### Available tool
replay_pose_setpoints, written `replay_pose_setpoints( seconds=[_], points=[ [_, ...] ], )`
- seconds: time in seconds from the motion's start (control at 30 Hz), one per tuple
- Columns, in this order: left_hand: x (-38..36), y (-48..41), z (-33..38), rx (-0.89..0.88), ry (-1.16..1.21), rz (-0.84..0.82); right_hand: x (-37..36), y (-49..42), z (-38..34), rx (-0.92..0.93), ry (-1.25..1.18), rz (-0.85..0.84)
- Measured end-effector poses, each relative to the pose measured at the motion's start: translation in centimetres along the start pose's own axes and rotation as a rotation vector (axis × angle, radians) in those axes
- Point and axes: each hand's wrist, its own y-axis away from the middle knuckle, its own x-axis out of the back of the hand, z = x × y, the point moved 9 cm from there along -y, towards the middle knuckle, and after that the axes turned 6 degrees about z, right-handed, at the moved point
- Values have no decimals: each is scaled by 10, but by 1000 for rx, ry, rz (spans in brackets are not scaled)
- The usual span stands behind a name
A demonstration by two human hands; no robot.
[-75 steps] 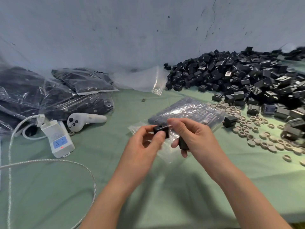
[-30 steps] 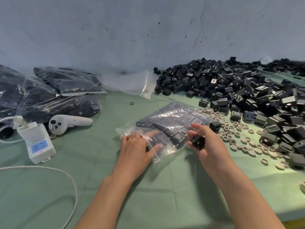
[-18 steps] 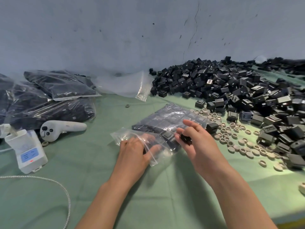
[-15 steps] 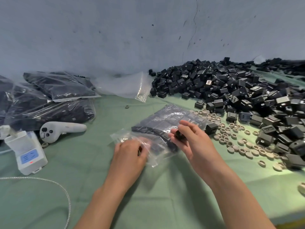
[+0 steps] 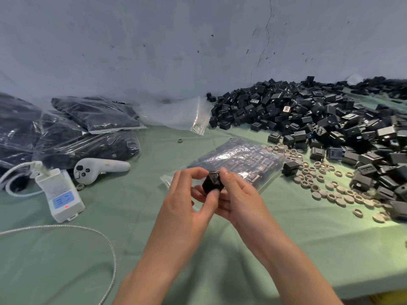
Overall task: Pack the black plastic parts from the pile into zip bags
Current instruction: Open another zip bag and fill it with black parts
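Left hand: the left hand point(image 5: 184, 202) is up off the table, fingers curled over the top and thumb under, pinching 1 black part point(image 5: 211, 183).
Right hand: the right hand point(image 5: 241, 198) meets it from the other side, thumb on the part's top corner and fingers curled beneath, so both hands grip the same piece.
Black part: a small boxy piece, held between the 2 hands above the near end of the zip bag point(image 5: 244, 158), clear of the cloth.
Zip bag: flat on the green cloth point(image 5: 66, 271) just beyond the hands, see-through, with rows of black parts inside; its near end is hidden behind the fingers.
Pile: a big heap of black parts point(image 5: 319, 119) fills the right side, running back to the wall point(image 5: 154, 51).
Stray piece: 1 loose part point(image 5: 290, 168) sits just beside the bag's right edge.
Rings: grey rings point(image 5: 319, 180) lie scattered between the bag and the heap.
Packed bags: filled bags point(image 5: 94, 115) are stacked far left, with an empty clear bag point(image 5: 176, 115) leaning on the wall beside them.
Other gear: a white controller point(image 5: 99, 169), a white socket box point(image 5: 60, 194) and a braided cable point(image 5: 111, 256) lie on the left.
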Motion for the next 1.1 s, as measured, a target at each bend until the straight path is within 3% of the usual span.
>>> replay_pose_setpoints(
  seconds=[0.1, 0.27, 0.4, 0.47, 0.63, 0.77, 0.9, 1.1],
  points=[
    [8, -1, -9, 74, 36, -3, 3, 3, -6, 99, 231, 34],
    [21, -1, -74, 431, 51, 5, 9, 25, -28, 620, 1203, 328],
    [9, 9, -92, 495, -64, -89, 1, 24, -10, 589, 1573, 323],
    [2, 7, -88, 455, -66, -93, 0, 22, -7, 567, 1632, 328],
    [-20, 3, -67, 296, -103, -152, -3, 28, -15, 672, 1492, 396],
    [-34, 0, -62, 145, -397, -314, -4, 32, -15, 690, 1443, 400],
    [-40, 1, -67, 150, -286, -469, -6, 38, -20, 745, 1483, 434],
    [-52, -6, -45, -45, -297, -426, -11, 39, -19, 752, 1480, 422]
  ],
)
